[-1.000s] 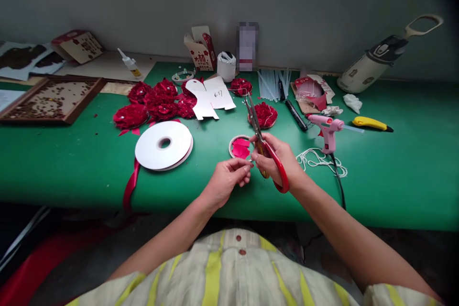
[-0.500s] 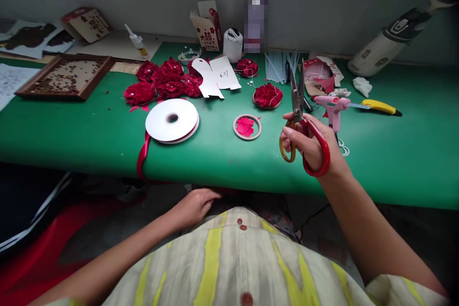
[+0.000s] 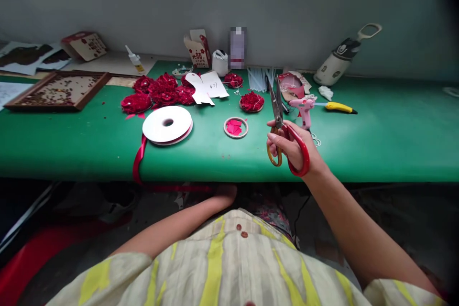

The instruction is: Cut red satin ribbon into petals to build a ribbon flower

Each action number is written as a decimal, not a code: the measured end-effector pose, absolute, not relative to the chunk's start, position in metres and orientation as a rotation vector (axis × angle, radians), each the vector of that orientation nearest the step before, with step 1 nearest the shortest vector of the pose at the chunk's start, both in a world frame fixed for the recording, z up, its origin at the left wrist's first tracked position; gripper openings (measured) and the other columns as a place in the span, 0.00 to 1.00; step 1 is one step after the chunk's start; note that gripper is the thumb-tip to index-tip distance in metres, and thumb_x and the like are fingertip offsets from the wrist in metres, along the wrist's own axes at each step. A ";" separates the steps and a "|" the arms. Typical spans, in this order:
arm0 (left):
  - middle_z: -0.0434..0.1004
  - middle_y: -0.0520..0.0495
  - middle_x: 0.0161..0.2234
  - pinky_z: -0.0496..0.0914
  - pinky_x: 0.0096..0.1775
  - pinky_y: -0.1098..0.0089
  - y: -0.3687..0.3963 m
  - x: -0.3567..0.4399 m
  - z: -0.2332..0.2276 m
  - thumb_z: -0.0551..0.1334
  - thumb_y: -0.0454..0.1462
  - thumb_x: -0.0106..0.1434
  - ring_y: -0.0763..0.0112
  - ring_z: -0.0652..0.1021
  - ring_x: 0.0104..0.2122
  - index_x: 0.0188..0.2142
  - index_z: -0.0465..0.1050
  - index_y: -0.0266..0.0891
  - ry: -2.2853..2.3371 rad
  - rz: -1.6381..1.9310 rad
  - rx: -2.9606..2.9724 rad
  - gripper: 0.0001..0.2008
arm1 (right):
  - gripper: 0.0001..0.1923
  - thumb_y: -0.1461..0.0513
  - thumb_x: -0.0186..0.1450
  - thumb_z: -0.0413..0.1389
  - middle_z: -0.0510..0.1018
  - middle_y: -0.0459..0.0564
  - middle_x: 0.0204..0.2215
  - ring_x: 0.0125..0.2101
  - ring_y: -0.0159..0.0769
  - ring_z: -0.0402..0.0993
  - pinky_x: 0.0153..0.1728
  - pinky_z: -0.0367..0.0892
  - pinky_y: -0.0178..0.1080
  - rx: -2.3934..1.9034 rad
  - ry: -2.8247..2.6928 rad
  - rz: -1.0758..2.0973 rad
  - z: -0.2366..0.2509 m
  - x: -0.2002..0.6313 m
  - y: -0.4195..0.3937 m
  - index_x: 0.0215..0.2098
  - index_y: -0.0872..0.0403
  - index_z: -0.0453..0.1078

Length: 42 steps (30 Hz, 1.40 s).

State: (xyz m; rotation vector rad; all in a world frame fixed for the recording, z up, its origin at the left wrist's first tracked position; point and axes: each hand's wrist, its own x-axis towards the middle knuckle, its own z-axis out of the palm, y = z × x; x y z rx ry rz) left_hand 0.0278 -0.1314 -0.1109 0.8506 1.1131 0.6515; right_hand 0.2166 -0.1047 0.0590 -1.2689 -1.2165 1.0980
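Green felt covered the table in front of us. At its far left lay a wooden tray of small dark bits, and beyond it a small glue bottle. Next came a cluster of red fabric flowers, with a white ribbon spool just in front of them; its red ribbon trailed over the table edge and along beneath it.

Our left hand was down below the table edge, close to that hanging ribbon; it lay in shadow, and we could not tell whether its fingers were curled or spread, or whether they touched the ribbon.

Further right sat a white paper cutout, then a small round ring holding pink scraps, with another red flower behind it.

Our right hand was raised over the near part of the table, fingers closed through the handles of the scissors, one handle red and the other amber. The blades pointed up and away from us, drawn together.

Just right of the blades stood a pink glue gun, then a yellow utility knife, and a white handheld appliance leaned at the wall.
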 end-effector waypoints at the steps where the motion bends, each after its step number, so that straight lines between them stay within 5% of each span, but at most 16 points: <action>1: 0.60 0.56 0.12 0.54 0.20 0.76 -0.129 0.019 -0.103 0.65 0.28 0.51 0.80 0.63 0.16 0.12 0.65 0.37 1.097 0.603 0.927 0.15 | 0.17 0.58 0.58 0.57 0.69 0.43 0.23 0.22 0.29 0.68 0.21 0.65 0.32 -1.275 -1.212 1.094 0.059 0.219 -0.105 0.43 0.55 0.64; 5: 0.62 0.56 0.11 0.49 0.19 0.75 -0.129 -0.031 -0.047 0.67 0.31 0.46 0.80 0.60 0.14 0.13 0.69 0.36 1.042 0.413 1.151 0.10 | 0.16 0.58 0.59 0.57 0.70 0.44 0.23 0.21 0.29 0.68 0.22 0.65 0.33 -1.320 -1.194 1.137 0.057 0.227 -0.113 0.44 0.55 0.64; 8: 0.67 0.55 0.15 0.53 0.20 0.76 -0.133 -0.058 0.004 0.61 0.40 0.56 0.78 0.63 0.17 0.24 0.74 0.36 1.063 0.252 1.371 0.10 | 0.16 0.57 0.60 0.56 0.71 0.45 0.25 0.21 0.30 0.69 0.23 0.66 0.34 -1.342 -1.224 1.294 0.053 0.218 -0.129 0.44 0.55 0.62; 13: 0.66 0.55 0.18 0.61 0.23 0.76 -0.125 -0.039 0.054 0.57 0.41 0.60 0.77 0.66 0.19 0.33 0.72 0.38 1.296 0.726 1.599 0.10 | 0.17 0.54 0.63 0.52 0.74 0.50 0.28 0.28 0.36 0.74 0.30 0.70 0.39 -1.201 -1.148 1.683 0.054 0.174 -0.152 0.45 0.55 0.62; 18: 0.76 0.47 0.33 0.67 0.35 0.73 -0.117 -0.003 0.051 0.56 0.33 0.61 0.72 0.75 0.31 0.40 0.71 0.39 1.010 1.046 2.065 0.08 | 0.13 0.56 0.62 0.54 0.73 0.48 0.33 0.34 0.36 0.73 0.36 0.69 0.38 -1.027 -0.961 1.528 0.066 0.146 -0.135 0.44 0.52 0.65; 24: 0.74 0.46 0.28 0.67 0.35 0.70 -0.119 -0.007 0.033 0.54 0.31 0.62 0.71 0.74 0.28 0.38 0.72 0.38 0.790 0.864 2.401 0.09 | 0.20 0.64 0.55 0.60 0.74 0.45 0.29 0.32 0.35 0.73 0.36 0.68 0.38 -1.002 -0.797 1.376 0.069 0.155 -0.115 0.45 0.52 0.63; 33: 0.72 0.42 0.42 0.65 0.47 0.63 -0.110 -0.001 0.030 0.58 0.37 0.58 0.61 0.72 0.43 0.42 0.69 0.36 0.825 0.742 1.643 0.12 | 0.24 0.62 0.51 0.62 0.74 0.44 0.28 0.26 0.32 0.72 0.27 0.68 0.35 -1.139 -0.868 1.443 0.053 0.147 -0.117 0.44 0.52 0.63; 38: 0.75 0.43 0.33 0.69 0.41 0.64 -0.096 0.007 0.019 0.48 0.43 0.64 0.64 0.75 0.36 0.32 0.70 0.34 0.883 0.756 1.210 0.17 | 0.22 0.59 0.54 0.60 0.74 0.45 0.28 0.27 0.33 0.74 0.29 0.70 0.37 -1.178 -0.893 1.383 0.041 0.144 -0.121 0.45 0.52 0.62; 42: 0.73 0.41 0.39 0.67 0.45 0.60 -0.087 0.009 0.024 0.50 0.37 0.63 0.62 0.74 0.41 0.27 0.69 0.35 1.078 0.782 1.868 0.13 | 0.18 0.56 0.58 0.58 0.74 0.45 0.27 0.27 0.34 0.74 0.30 0.69 0.36 -1.324 -0.945 1.212 0.040 0.152 -0.118 0.44 0.54 0.63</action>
